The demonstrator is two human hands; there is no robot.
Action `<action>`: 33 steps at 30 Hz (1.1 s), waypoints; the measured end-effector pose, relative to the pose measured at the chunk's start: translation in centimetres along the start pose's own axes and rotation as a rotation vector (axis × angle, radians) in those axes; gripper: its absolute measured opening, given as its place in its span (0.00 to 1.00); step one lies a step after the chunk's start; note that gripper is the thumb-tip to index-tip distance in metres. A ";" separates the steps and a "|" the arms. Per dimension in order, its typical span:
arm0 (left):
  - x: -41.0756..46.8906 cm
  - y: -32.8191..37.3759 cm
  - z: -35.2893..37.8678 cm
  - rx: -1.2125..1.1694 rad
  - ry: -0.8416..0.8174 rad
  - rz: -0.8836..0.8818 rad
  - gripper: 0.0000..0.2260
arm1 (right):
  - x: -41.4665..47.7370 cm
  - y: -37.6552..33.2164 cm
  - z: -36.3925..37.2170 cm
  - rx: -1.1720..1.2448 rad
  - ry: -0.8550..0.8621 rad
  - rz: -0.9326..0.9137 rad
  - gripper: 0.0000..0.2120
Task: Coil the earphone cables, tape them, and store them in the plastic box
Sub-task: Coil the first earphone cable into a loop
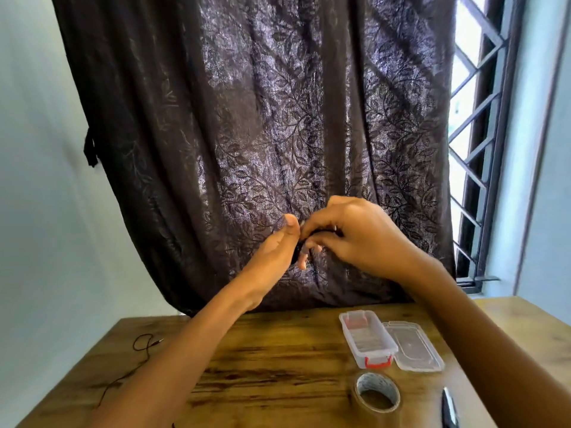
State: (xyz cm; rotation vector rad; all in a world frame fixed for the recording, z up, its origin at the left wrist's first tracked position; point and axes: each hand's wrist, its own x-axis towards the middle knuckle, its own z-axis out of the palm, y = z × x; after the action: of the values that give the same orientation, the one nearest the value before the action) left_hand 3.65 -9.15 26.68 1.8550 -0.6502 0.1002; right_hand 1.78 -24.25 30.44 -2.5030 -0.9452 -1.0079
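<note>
The earphone cable (324, 232) is held in the air, well above the surface (278, 359), as a dark bundle between both hands in front of the curtain (278, 118). The right hand (355, 239) curls its fingers round the bundle and pinches it. The left hand (272, 251) lies against the bundle with its thumb raised; its fingers are hidden, so its grip cannot be told. Risk 1: the loops probably spring apart if the right hand's pinch slackens, because no tape is visible on the bundle. Risk 2: the tape roll (377, 393) lies on the surface near the front edge, so 1 hand must let go to reach it, and the coil can loosen or drop. Risk 3: a loose, wide coil may not fit the narrow plastic box (367, 341). Risk 4: the second earphone cable (145, 344) trails toward the left edge, close to the left forearm, which can snag it and drag it off. Count: 2 hands, 2 earphone cables, 1 plastic box standing open, 1 lid (414, 345) just beside it, 1 tape roll, 1 slim dark tool (448, 409) of unclear type.
</note>
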 end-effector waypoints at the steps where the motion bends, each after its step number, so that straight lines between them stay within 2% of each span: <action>1: 0.0 0.1 0.1 -0.019 -0.019 0.006 0.38 | 0.4 0.1 -0.3 0.035 0.002 0.001 0.07; 3: 0.1 0.0 0.1 -0.048 -0.064 0.007 0.40 | 0.9 0.6 -0.7 0.110 0.017 0.009 0.06; 4: 0.0 0.0 0.0 -0.069 -0.084 0.016 0.39 | 1.1 0.8 -0.8 0.150 0.029 0.007 0.05; 7: -0.4 0.2 0.2 -0.131 -0.116 0.031 0.28 | 1.2 1.8 -1.0 0.276 0.107 -0.006 0.04; 9: -0.5 0.1 0.3 -0.155 -0.101 0.056 0.22 | 1.1 2.5 -0.9 0.376 0.167 0.036 0.04; 12: -0.6 0.1 0.7 -0.209 -0.052 0.064 0.08 | 0.8 3.4 -0.1 0.534 0.180 0.123 0.05; 13: -0.5 0.3 0.8 -0.229 -0.039 0.054 0.06 | 0.6 3.6 0.4 0.617 0.184 0.151 0.06; 16: -0.4 0.8 1.1 -0.334 -0.035 0.016 0.04 | -0.2 3.9 2.3 0.913 0.246 0.258 0.05; 21: -0.2 1.3 1.0 -0.609 -0.075 -0.077 0.07 | -1.9 3.1 5.2 1.237 0.301 0.472 0.02; 25: -0.2 0.7 0.8 -0.743 -0.078 -0.133 0.06 | -2.8 2.2 6.2 1.454 0.249 0.559 0.08; 28: -0.1 0.2 0.6 -0.797 -0.033 -0.174 0.04 | -3.4 2.0 6.6 1.521 0.205 0.581 0.07; 33: -0.2 -1.0 0.5 -0.817 0.006 -0.227 0.04 | -4.4 1.5 7.3 1.503 0.209 0.588 0.09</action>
State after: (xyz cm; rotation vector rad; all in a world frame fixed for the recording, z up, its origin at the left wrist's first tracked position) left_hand 3.82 -9.30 25.52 1.1197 -0.3819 -0.2755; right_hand 4.12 -23.99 22.16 -1.1887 -0.4683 -0.1371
